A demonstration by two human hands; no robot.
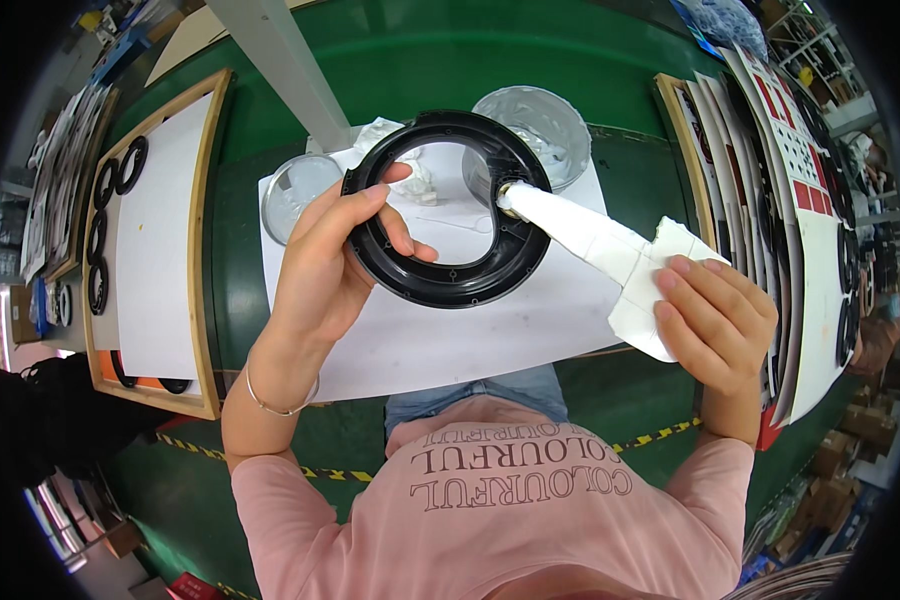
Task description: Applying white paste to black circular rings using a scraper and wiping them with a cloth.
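A black plastic ring-shaped part (pixel 444 283) with a kidney-shaped opening is held up by its left side in my left hand (pixel 335 240). My fingers pass through the opening and the thumb lies on the rim. On the ring's right side is a small round hole with a metal-looking edge. The narrow end of a folded white paper strip (pixel 590 240) meets that hole; how far it goes in is hidden. My right hand (pixel 715 322) is closed on the strip's wide, creased end.
Beneath, a white sheet covers part of the green table (pixel 400 70). A tub of pale paste (pixel 540 110), a round lid (pixel 300 195) and crumpled white tissue (pixel 415 180) stand behind the ring. Wooden-framed trays (pixel 210 250) with black rings flank both sides; a grey post (pixel 280 70) rises behind.
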